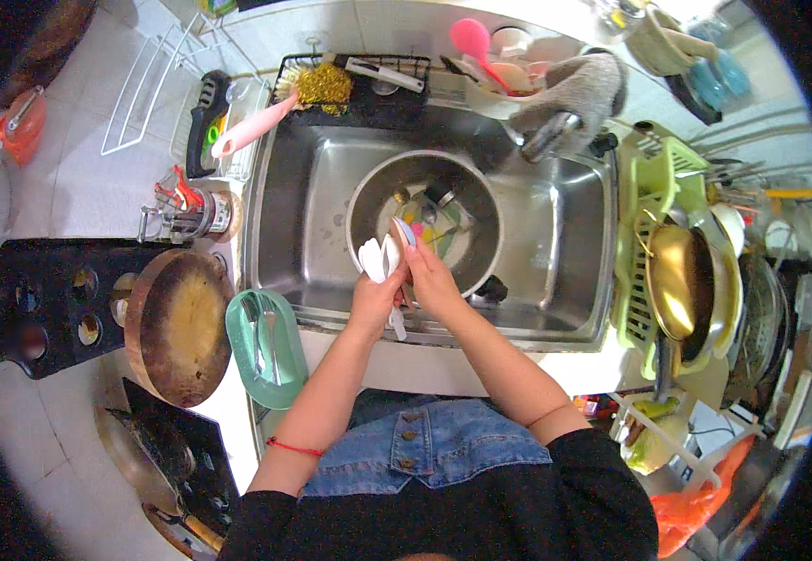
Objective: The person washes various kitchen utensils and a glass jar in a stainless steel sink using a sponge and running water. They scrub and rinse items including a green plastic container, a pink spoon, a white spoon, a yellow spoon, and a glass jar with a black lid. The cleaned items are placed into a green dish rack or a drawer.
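My left hand [375, 300] is closed around several white spoons [378, 258], their bowls pointing up and a pale handle end sticking out below. Touching that bunch, my right hand [432, 277] holds a spoon with a brown and pale-blue bowl [404, 232]. Both hands are over the front rim of a round steel pot [492, 189], which stands in the stainless steel sink [314, 203]. Inside the pot lie a black-capped item [439, 193], a pink piece and other small things in water. Left of my forearm, a green oval tray [295, 350] holds metal cutlery [265, 340].
A round wooden chopping board [195, 326] stands at the left near the stove. Behind the sink are a wire rack with a golden scourer [325, 88], a bowl of utensils and a faucet [549, 140] draped with a grey cloth. A green dish rack [637, 280] with pans borders the right.
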`<state>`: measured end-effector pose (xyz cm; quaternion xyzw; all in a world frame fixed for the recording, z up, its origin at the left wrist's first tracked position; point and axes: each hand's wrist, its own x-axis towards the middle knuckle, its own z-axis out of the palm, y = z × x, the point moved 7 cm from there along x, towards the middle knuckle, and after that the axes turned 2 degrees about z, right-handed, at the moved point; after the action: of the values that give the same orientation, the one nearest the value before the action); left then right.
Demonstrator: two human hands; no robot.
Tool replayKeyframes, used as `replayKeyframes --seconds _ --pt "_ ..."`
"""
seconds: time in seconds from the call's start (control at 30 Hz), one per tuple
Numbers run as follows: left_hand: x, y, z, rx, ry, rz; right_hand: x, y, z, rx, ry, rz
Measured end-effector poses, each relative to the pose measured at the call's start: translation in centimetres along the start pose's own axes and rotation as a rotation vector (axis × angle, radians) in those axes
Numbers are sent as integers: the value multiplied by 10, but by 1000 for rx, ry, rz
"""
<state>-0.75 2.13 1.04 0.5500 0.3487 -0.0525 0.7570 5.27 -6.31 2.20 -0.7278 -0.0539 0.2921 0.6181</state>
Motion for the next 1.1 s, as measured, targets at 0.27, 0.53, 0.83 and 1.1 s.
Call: replayKeyframes --seconds 0.27,0.53,0.83,1.1 --pt "-25 40 52 422 -198 223 -38 -16 -46 50 56 100" --pt "-6 23 87 80 -352 -48 -35 -22 -94 -237 94 89" --pt "21 68 113 404 -259 244 74 -97 -279 -712 653 -249" --pt "76 51 99 487 -72 436 62 -74 -256 -526 690 -248"
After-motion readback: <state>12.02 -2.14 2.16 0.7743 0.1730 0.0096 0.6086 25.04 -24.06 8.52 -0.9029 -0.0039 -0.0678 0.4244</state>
